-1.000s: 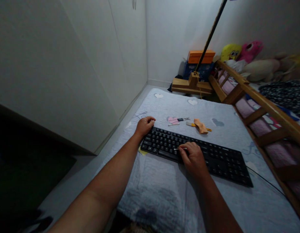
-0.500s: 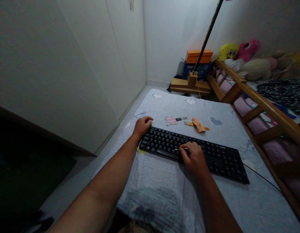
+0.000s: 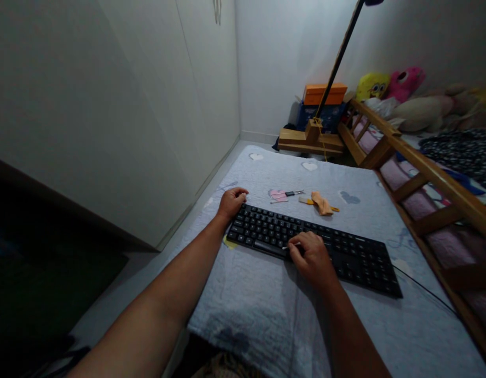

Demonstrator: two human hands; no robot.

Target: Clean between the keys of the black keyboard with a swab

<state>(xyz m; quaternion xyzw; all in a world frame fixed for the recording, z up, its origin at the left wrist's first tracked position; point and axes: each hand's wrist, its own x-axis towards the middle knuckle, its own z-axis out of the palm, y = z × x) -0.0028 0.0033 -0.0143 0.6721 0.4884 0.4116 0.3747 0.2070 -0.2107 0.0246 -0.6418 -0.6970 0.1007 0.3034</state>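
A black keyboard (image 3: 345, 249) lies across a pale blue quilt (image 3: 290, 325). My left hand (image 3: 231, 202) is curled over the keyboard's far left corner and grips it. My right hand (image 3: 312, 258) rests on the keys near the middle, fingers pinched round a thin white stick (image 3: 289, 246) whose tip touches the keys. Beyond the keyboard lie a small tool with a black handle (image 3: 293, 193) on a pink heart patch and a crumpled orange cloth (image 3: 321, 203).
A white wall runs along the left. A wooden bed rail (image 3: 416, 163) borders the quilt on the right, with plush toys (image 3: 388, 84) behind it. A wooden stand with a dark pole (image 3: 312, 137) and an orange box (image 3: 325, 93) sit at the back. The keyboard's cable (image 3: 424, 289) trails right.
My right hand with the white stick has shifted slightly toward me along the keys. My left hand stays on the keyboard's corner.
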